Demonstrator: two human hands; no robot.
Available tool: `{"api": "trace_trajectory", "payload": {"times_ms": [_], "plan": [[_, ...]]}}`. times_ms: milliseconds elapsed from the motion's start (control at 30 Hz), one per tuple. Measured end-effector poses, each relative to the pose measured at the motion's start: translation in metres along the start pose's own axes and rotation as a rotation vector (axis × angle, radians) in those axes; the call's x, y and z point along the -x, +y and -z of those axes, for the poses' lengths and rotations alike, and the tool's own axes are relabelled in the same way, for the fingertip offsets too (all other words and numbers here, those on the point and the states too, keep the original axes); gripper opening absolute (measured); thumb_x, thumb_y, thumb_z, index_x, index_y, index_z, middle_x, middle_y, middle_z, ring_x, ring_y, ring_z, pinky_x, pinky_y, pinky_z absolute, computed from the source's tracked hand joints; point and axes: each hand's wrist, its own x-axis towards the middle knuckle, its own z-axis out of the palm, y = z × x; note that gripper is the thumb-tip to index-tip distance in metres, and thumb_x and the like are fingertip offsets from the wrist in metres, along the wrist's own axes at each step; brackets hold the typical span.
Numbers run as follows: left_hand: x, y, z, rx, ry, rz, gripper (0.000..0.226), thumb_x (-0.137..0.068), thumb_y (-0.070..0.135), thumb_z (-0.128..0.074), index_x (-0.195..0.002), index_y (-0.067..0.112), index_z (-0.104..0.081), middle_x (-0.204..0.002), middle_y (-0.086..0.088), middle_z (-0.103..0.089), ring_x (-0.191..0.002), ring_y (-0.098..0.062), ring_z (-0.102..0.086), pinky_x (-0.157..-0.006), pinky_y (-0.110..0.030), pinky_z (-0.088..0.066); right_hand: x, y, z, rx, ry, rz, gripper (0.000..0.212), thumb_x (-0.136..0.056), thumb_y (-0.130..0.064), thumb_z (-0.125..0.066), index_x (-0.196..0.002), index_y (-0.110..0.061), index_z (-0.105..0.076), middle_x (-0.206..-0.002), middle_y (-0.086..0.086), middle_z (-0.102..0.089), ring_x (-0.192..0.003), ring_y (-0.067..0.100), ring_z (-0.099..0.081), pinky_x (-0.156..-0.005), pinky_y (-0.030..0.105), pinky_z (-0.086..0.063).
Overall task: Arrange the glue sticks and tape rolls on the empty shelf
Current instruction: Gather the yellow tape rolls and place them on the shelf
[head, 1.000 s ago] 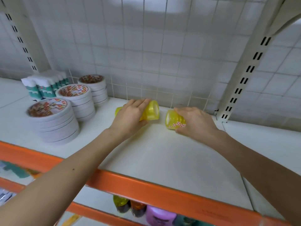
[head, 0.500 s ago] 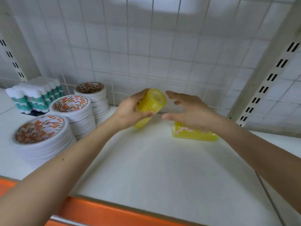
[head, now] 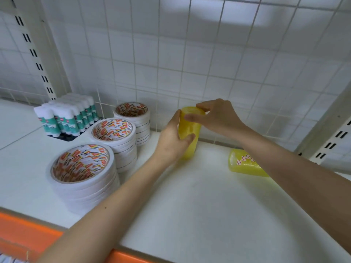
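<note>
The upright yellow pack [head: 190, 128] you are holding is a translucent yellow cylinder, plain on the side that faces you. It stands on end towards the far side of the white shelf [head: 209, 215], close to the wire grid back [head: 209, 63] and just right of the stacks of white tape. Whether its base is fully down on the shelf cannot be told, because your wrist covers it.

Your left hand [head: 171, 141] is wrapped round the left side of the pack, thumb curled across the front and fingers behind. Your right hand [head: 218, 116] comes in from the right and pinches the top rim, thumb on the near face and fingers curled over the far edge. Both hands grip the same pack.

The second yellow pack [head: 245, 164] lies on its side to the right, touched by neither hand, with a red and white patterned label showing. Your right forearm hides its right end.

To the left, three stacks of white tape rolls with orange-printed cores run in a diagonal: the near stack [head: 81, 168], the middle stack [head: 115, 133] and the far stack [head: 133, 112]. The glue sticks [head: 64, 116], white-capped with teal labels, stand in a block at the far left.
</note>
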Motion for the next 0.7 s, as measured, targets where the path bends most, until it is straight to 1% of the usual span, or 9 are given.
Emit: {"api": "trace_trajectory", "payload": {"times_ms": [67,100,167,200,300,433,567,633,700], "plan": [[0.005,-0.003,-0.004,-0.014,0.035,-0.021,0.070,-0.082,0.016,-0.062,-0.142,0.013,-0.026,-0.139,-0.004,-0.045,-0.126,-0.021,-0.044,-0.087,-0.018,-0.034,-0.010,-0.006,-0.006,0.051,-0.002,0.001,0.055,-0.072,-0.045,-0.070,-0.096,0.004,-0.064,-0.098,0.017,-0.067,-0.097,0.026,-0.061,-0.085,0.039,-0.048],[0.007,-0.003,-0.004,-0.024,0.042,-0.039,0.072,-0.080,0.020,-0.060,-0.142,0.011,-0.025,-0.140,-0.006,-0.043,-0.125,-0.022,-0.044,-0.086,-0.017,-0.033,-0.016,-0.008,-0.008,0.073,-0.005,-0.005,0.052,-0.070,-0.047,-0.070,-0.083,0.003,-0.064,-0.081,0.013,-0.066,-0.084,0.025,-0.060,-0.073,0.033,-0.048],[0.010,-0.005,-0.004,-0.026,0.042,-0.079,0.074,-0.071,0.025,-0.052,-0.139,0.008,-0.029,-0.134,-0.010,-0.046,-0.120,-0.024,-0.046,-0.083,-0.018,-0.034,-0.024,-0.011,-0.014,0.112,0.004,-0.017,0.047,-0.068,-0.049,-0.069,-0.063,-0.006,-0.052,-0.056,0.004,-0.046,-0.065,0.020,-0.049,-0.052,0.027,-0.035],[0.012,-0.006,-0.005,-0.033,0.034,-0.094,0.072,-0.069,0.024,-0.050,-0.137,0.007,-0.032,-0.131,-0.012,-0.047,-0.117,-0.026,-0.047,-0.086,-0.022,-0.036,-0.027,-0.012,-0.016,0.116,0.016,-0.021,0.044,-0.067,-0.050,-0.070,-0.066,-0.009,-0.052,-0.057,0.001,-0.044,-0.065,0.018,-0.046,-0.051,0.026,-0.032],[0.013,-0.010,-0.007,-0.111,0.005,-0.126,0.072,-0.070,0.024,-0.048,-0.136,0.003,-0.032,-0.133,-0.013,-0.042,-0.119,-0.028,-0.041,-0.096,-0.031,-0.035,-0.028,-0.011,-0.023,0.074,0.053,-0.039,0.053,-0.067,-0.050,-0.072,-0.098,-0.012,-0.052,-0.089,0.002,-0.053,-0.086,0.019,-0.050,-0.067,0.025,-0.039],[0.019,-0.010,-0.010,-0.171,-0.040,-0.146,0.075,-0.073,0.032,-0.046,-0.141,0.006,-0.027,-0.148,-0.012,-0.026,-0.130,-0.028,-0.031,-0.104,-0.035,-0.032,-0.024,-0.008,-0.029,0.045,0.109,-0.043,0.048,-0.067,-0.049,-0.072,-0.092,-0.013,-0.049,-0.076,-0.003,-0.048,-0.080,0.017,-0.050,-0.054,0.020,-0.034],[0.024,-0.006,-0.011,-0.199,-0.049,-0.135,0.070,-0.076,0.031,-0.049,-0.139,0.006,-0.030,-0.148,-0.015,-0.025,-0.132,-0.034,-0.030,-0.106,-0.040,-0.031,-0.021,-0.001,-0.026,-0.027,0.068,-0.034,0.046,-0.070,-0.046,-0.071,-0.098,-0.014,-0.052,-0.094,0.003,-0.058,-0.085,0.019,-0.056,-0.066,0.022,-0.044],[0.029,-0.003,-0.012,-0.202,-0.045,-0.139,0.065,-0.084,0.025,-0.055,-0.141,0.008,-0.028,-0.152,-0.015,-0.017,-0.136,-0.033,-0.022,-0.110,-0.034,-0.022,-0.014,0.006,-0.015,-0.070,-0.012,-0.026,0.039,-0.075,-0.044,-0.068,-0.103,-0.020,-0.054,-0.105,-0.003,-0.059,-0.087,0.012,-0.058,-0.065,0.004,-0.042],[0.034,-0.001,-0.014,-0.183,-0.038,-0.147,0.063,-0.087,0.018,-0.058,-0.142,0.013,-0.028,-0.153,-0.012,-0.013,-0.138,-0.028,-0.018,-0.108,-0.027,-0.018,-0.002,0.018,0.002,-0.100,-0.070,-0.027,0.037,-0.079,-0.042,-0.064,-0.111,-0.025,-0.055,-0.111,-0.011,-0.056,-0.090,0.004,-0.057,-0.058,-0.003,-0.038]]}}
